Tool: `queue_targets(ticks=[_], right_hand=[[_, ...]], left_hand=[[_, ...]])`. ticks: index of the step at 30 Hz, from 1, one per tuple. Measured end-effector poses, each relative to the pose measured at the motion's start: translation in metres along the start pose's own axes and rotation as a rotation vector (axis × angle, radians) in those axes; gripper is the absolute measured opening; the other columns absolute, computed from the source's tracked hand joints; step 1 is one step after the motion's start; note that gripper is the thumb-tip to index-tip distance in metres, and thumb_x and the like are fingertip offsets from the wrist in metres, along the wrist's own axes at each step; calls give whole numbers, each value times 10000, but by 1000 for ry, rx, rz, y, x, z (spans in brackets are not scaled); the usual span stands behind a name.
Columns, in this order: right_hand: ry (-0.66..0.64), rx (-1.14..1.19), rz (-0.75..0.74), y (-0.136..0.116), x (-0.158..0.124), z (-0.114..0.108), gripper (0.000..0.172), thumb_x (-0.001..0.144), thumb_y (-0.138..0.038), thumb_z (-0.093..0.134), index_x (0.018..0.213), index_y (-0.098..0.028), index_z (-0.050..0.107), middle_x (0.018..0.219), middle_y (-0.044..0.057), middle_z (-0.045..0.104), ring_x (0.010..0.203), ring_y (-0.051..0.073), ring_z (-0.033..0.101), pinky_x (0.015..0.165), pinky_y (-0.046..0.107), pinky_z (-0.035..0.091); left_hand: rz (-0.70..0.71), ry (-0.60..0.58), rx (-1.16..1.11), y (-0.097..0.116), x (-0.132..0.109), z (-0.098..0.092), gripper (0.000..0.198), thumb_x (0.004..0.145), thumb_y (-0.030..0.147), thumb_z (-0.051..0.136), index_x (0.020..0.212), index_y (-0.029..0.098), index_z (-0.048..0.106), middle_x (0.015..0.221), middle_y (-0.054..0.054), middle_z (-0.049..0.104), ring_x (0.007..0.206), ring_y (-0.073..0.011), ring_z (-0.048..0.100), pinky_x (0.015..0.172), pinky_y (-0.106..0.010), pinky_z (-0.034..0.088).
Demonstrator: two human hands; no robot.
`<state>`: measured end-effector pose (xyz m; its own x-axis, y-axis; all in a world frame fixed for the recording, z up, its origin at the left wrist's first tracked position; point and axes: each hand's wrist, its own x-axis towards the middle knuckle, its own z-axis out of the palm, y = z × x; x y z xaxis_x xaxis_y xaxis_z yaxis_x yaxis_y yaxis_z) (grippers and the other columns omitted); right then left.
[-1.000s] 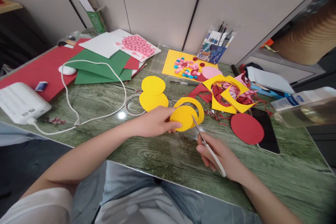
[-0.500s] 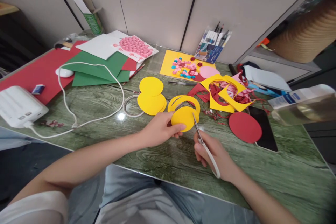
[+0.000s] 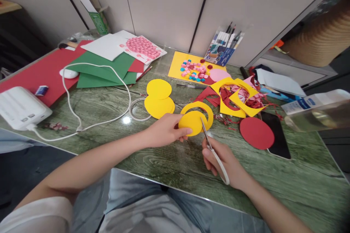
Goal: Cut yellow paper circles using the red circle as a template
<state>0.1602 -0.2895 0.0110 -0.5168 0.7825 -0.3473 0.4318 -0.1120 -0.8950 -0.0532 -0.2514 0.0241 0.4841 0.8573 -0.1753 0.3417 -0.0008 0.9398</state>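
Note:
My left hand (image 3: pixel 171 131) is closed on the near-left edge of a yellow paper circle (image 3: pixel 190 123), its thumb lying on top. My right hand (image 3: pixel 222 158) grips white-handled scissors (image 3: pixel 220 162), whose blades reach the circle's right edge. Behind the circle, a curled strip of yellow paper (image 3: pixel 201 105) forms a ring; where it joins the circle is hidden. Left of it, several yellow paper circles (image 3: pixel 158 98) lie overlapping on the green wood-grain table (image 3: pixel 161 167).
Paper scraps (image 3: pixel 235 96) are heaped at right, near a red paper circle (image 3: pixel 257 133) partly covering a phone (image 3: pixel 277 134). A white power bank (image 3: pixel 22 107) with a looped cable (image 3: pixel 104 66) sits left. Colored paper balls (image 3: pixel 194 70) rest on yellow paper behind.
The yellow strip behind the circle has swung right and now looks like a single wider ring. The view has shifted slightly; both hands keep nearly the same place.

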Motion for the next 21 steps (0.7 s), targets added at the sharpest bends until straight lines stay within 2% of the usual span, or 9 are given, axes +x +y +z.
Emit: queue_targets(ticks=[6, 13, 16, 19, 21], right_hand=[[-46, 34, 39, 1, 0, -1, 264, 888, -435, 415, 746, -217, 369, 481, -77, 455, 341, 59, 359, 334, 155, 271], [-103, 26, 63, 3, -2, -4, 272, 881, -437, 435, 740, -212, 383, 470, -77, 463, 331, 54, 363, 325, 147, 276], [-73, 42, 36, 3, -1, -4, 283, 880, -452, 426, 735, -215, 372, 469, -78, 467, 325, 56, 366, 319, 147, 272], [-4, 13, -16, 3, 0, -2, 276, 885, -447, 412, 741, -216, 369, 472, -78, 473, 328, 60, 389, 327, 151, 283], [21, -24, -23, 3, 1, 0, 262, 886, -436, 413, 749, -217, 370, 476, -77, 479, 328, 62, 399, 332, 155, 289]], left_hand=[[-8, -111, 60, 7, -2, -15, 206, 810, 322, 501, 876, 136, 559, 691, -27, 641, 608, -139, 617, 560, -234, 474], [68, -197, 233, 12, -6, -33, 183, 821, 299, 480, 772, 145, 565, 694, -14, 639, 630, -133, 595, 588, -231, 434], [53, -103, 128, 8, -3, -25, 181, 799, 310, 517, 815, 140, 578, 695, -11, 625, 626, -132, 580, 579, -229, 431], [45, 52, -212, 3, 1, -6, 252, 784, 339, 548, 927, 132, 562, 768, -26, 619, 633, -124, 578, 582, -234, 458], [38, 113, -415, 0, 3, 6, 285, 761, 340, 584, 955, 135, 549, 814, -34, 625, 652, -125, 591, 576, -231, 471]])
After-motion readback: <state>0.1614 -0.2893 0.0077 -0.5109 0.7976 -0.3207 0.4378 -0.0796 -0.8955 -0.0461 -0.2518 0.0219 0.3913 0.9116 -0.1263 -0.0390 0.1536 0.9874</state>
